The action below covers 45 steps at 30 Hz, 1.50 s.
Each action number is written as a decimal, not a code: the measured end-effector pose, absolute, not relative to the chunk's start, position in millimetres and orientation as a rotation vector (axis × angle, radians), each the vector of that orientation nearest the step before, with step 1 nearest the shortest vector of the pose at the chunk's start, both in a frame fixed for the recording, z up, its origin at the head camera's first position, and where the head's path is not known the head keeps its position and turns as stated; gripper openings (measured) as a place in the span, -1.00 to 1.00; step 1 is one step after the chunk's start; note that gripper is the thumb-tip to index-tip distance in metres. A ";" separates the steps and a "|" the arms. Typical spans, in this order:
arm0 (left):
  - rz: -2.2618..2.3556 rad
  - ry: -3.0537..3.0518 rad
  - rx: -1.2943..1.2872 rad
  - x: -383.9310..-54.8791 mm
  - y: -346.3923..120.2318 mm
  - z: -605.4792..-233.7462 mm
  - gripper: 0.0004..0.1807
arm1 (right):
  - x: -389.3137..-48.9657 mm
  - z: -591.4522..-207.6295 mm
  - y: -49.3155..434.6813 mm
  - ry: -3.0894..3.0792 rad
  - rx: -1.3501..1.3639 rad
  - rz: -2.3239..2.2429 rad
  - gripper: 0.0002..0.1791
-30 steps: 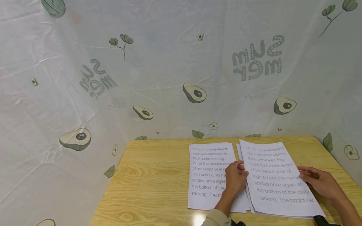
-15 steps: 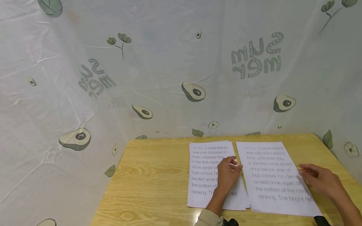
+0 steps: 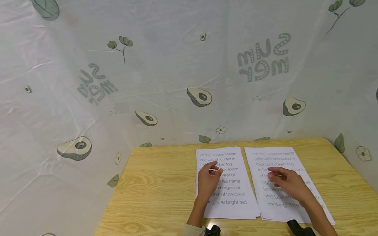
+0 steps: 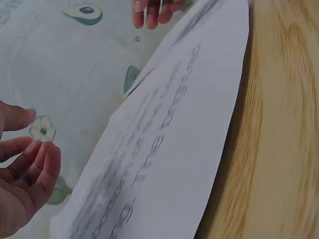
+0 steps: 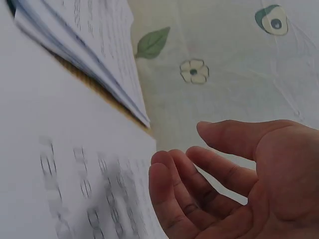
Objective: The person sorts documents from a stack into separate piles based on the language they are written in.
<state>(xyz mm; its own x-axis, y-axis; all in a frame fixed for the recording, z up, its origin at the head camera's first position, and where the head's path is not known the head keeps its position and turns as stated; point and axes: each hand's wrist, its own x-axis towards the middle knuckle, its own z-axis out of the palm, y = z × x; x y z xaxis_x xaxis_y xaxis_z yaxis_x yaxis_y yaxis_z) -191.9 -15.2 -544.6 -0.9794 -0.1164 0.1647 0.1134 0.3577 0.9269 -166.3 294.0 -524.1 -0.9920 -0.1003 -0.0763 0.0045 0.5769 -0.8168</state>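
Observation:
Two stacks of white printed paper lie side by side with a narrow strip of wood between them: a left stack [image 3: 233, 193] and a right stack [image 3: 274, 159]. Above the left stack hovers my left hand [image 3: 208, 180], its fingers loosely bent and holding nothing. My right hand [image 3: 290, 185] hangs over the right stack, likewise with relaxed fingers and nothing in its grasp. In the right wrist view, a visible gap parts the thumb of the right hand [image 5: 224, 184] from its fingers. The hands cover part of the text on both top sheets.
A light wooden table [image 3: 156, 183] carries the paper, with bare wood showing left of the stacks and on the right. Behind it hangs a pale curtain [image 3: 165, 65] printed with avocados, leaves and flowers. Black wrist straps [image 3: 212, 230] show at the bottom edge.
The right stack's top sheet, earlier raised and askew, now lies flat and aligned. Both hands have left that stack's edges; the left moved left, the right moved left over the right stack.

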 end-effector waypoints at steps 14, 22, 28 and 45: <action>-1.626 -2.464 0.176 -192.5 -84.4 -551.2 -0.62 | -177.1 -533.4 228.8 2.584 -0.072 -1.464 -0.43; -1.594 -2.482 0.222 -192.7 -99.6 -559.9 -0.65 | -180.7 -534.2 209.2 2.691 0.010 -1.317 -0.41; -1.563 -2.521 0.164 -196.5 -101.6 -566.9 -0.64 | -180.7 -537.1 203.9 2.750 -0.003 -1.254 -0.42; -1.498 -2.587 0.103 -196.4 -101.1 -572.0 -0.67 | -181.6 -545.3 200.9 2.787 -0.008 -1.273 -0.41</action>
